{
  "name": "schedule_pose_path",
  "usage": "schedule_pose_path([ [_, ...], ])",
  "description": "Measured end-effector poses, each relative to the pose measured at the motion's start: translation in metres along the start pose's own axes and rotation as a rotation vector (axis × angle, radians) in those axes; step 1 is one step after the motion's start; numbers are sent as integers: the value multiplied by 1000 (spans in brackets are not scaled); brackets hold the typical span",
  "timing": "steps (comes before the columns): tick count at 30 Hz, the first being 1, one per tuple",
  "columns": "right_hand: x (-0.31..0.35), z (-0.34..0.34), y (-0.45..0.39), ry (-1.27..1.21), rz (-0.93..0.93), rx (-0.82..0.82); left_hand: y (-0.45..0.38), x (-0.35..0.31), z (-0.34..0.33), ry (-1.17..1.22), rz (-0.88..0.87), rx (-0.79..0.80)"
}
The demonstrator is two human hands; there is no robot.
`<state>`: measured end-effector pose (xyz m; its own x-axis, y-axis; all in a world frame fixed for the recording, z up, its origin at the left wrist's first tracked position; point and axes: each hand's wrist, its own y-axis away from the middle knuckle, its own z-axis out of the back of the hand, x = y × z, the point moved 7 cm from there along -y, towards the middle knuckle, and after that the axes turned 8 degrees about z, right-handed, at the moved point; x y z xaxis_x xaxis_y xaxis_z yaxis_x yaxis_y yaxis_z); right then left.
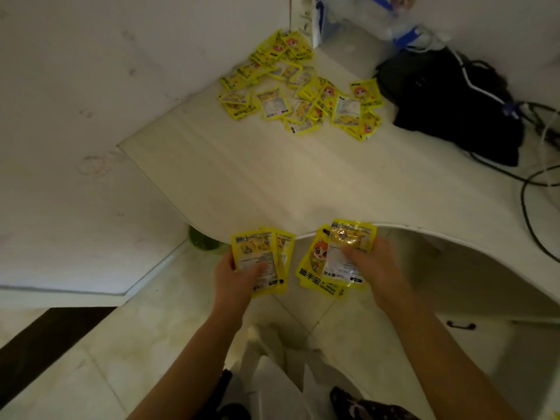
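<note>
Holding two fans of yellow packets at the near table edge, with the loose pile far ahead.

I record my left hand (239, 278) curled round a thin left fan (257, 253) of packets, with one digit across the front and the rest hidden behind. My right hand (374, 265) grips a thicker right fan (321, 268) the same way, its lower packets splayed to the left. Both fans have their long sides running near to far and sit just apart over the curved near edge of the table (242, 177). The loose pile (300, 89) lies well beyond at the far end, roughly midway between the hands, so neither is clearly nearer. I judge any reach must go straight away from me, and both hands are already full. A black bag (448, 107) sits just right of the pile.
</note>
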<state>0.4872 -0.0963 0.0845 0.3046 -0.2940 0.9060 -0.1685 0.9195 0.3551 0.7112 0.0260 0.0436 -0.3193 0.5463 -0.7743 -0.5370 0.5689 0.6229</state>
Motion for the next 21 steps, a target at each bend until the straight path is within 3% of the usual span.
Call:
schedule_pose_path([
  [16,-119,138,173,-42,-134,-134,169,136,-60,-54,22,70],
  [21,-146,186,232,-57,-170,-258,209,157,-91,-134,7,165],
])
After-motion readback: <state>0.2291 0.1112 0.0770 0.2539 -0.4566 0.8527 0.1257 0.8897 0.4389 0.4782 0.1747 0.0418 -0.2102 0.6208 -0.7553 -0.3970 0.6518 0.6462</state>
